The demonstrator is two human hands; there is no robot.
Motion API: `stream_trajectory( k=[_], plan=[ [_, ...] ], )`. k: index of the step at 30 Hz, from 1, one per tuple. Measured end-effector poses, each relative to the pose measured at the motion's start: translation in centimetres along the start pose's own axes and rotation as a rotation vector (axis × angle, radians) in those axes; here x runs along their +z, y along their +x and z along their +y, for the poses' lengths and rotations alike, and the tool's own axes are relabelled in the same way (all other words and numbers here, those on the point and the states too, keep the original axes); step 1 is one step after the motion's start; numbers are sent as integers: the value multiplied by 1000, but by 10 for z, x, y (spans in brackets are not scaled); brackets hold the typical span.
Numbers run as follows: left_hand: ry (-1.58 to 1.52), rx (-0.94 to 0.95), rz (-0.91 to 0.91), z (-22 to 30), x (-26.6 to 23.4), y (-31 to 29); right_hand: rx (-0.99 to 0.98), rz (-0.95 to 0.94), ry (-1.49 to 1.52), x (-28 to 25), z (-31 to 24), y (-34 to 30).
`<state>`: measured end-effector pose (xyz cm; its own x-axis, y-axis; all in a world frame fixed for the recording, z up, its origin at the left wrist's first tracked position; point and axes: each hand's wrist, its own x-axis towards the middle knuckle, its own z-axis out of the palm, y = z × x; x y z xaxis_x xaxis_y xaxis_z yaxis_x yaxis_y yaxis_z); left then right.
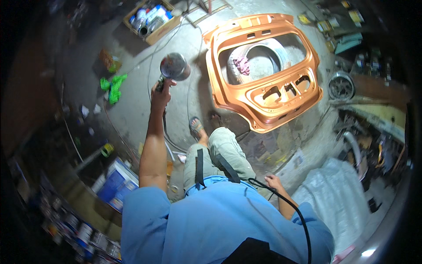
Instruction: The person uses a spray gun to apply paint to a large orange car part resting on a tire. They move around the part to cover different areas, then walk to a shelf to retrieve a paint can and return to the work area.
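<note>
My left hand (162,91) reaches forward and is wrapped round the grip of a paint spray gun (161,82). The gun's round cup (174,66) sits on top, smeared with dark and reddish paint. From below the grip a hose (165,125) runs down toward the floor by my feet. To the right of the gun, a little apart from it, stands an orange car tailgate panel (263,99) with a big window opening. Low by my right thigh hangs my right hand (273,181), its fingers loosely bent with nothing visible in them.
Under the panel lies a tyre (281,50) with a pink rag (241,65) on it. A box of cans (154,26) stands at the far left. Green plastic (115,88) and hoses litter the floor. A wheel rim (341,86) and plastic sheeting (336,198) are at the right.
</note>
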<state>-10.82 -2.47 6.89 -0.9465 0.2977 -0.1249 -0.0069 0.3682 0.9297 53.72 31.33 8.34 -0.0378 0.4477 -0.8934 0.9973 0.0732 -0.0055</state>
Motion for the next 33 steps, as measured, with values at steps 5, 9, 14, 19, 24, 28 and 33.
stream_trajectory(
  k=[5,9,14,19,24,28,33],
  plan=[
    [137,-46,-379,31,-12,89,260,-47,144,78,5,-24],
    [312,-95,-629,37,-31,147,229,-166,346,115,-80,-18],
    [480,-164,-820,31,-66,216,-268,19,290,109,-251,22],
    [604,-185,-868,29,-83,303,-68,-59,833,73,-368,0],
    [541,206,-815,29,-23,422,209,59,874,96,-389,-32],
    [495,582,-814,55,97,519,308,147,984,151,-419,-79],
    [429,1025,-712,118,253,577,383,-11,1008,198,-504,-146]
  ],
)
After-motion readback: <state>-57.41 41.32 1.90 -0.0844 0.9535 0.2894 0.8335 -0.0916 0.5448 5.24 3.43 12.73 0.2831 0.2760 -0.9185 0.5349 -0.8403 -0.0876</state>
